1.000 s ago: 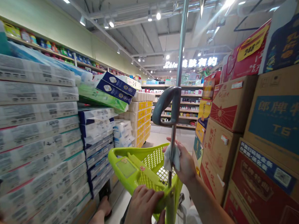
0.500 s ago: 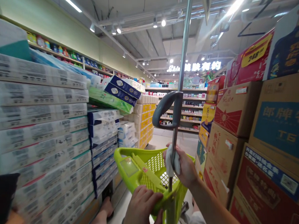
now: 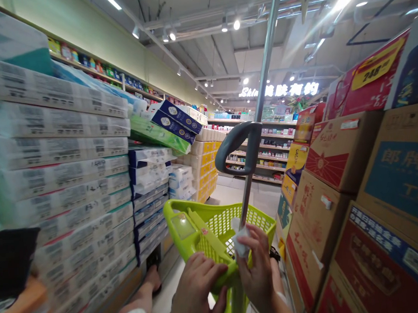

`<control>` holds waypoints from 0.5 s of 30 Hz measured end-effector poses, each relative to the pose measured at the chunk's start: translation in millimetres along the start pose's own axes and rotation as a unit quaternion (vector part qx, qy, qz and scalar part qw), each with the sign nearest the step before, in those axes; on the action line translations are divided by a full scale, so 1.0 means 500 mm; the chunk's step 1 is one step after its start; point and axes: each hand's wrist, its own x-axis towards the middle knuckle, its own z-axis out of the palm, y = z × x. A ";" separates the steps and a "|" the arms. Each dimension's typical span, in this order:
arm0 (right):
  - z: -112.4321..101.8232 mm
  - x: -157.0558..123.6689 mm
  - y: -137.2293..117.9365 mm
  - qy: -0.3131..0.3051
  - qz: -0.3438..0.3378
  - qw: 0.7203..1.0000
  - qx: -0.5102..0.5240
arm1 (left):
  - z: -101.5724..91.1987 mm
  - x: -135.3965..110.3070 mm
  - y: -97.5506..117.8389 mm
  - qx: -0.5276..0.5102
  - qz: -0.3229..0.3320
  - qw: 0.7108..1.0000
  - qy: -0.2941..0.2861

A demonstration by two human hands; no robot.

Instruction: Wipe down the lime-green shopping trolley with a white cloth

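A: Where's the crumpled white cloth (image 3: 240, 244)?
B: Pinched in R hand (image 3: 258, 261), low by tilted silver metal pole (image 3: 246, 197).
A: L hand (image 3: 198, 285)?
B: Curled over rim of lime-green plastic basket (image 3: 175, 216), prob. to steady it; dark-grey loop handle (image 3: 255, 149) above both.

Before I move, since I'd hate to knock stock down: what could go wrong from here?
The tilted navy packs on the left might slide if bumped. If the green basket slipped from the left hand, the tall pole could swing toward the stacked boxes. The white cloth, pinched in the right hand, might drop.
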 end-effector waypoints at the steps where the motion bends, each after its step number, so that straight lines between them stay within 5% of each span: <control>1: -0.002 -0.019 0.003 -0.009 -0.003 1.000 -0.006 | 0.000 0.000 -0.001 0.001 0.000 1.000 0.000; 4: -0.009 -0.001 0.005 -0.012 -0.026 1.000 -0.001 | 0.002 0.000 -0.006 0.001 0.009 1.000 0.005; 10: -0.002 0.160 -0.012 0.021 -0.017 0.997 0.066 | 0.004 -0.003 -0.013 0.016 0.032 0.999 0.013; 15: 0.019 0.160 -0.027 0.068 0.069 0.980 0.171 | 0.016 -0.008 -0.033 0.023 0.069 0.996 0.044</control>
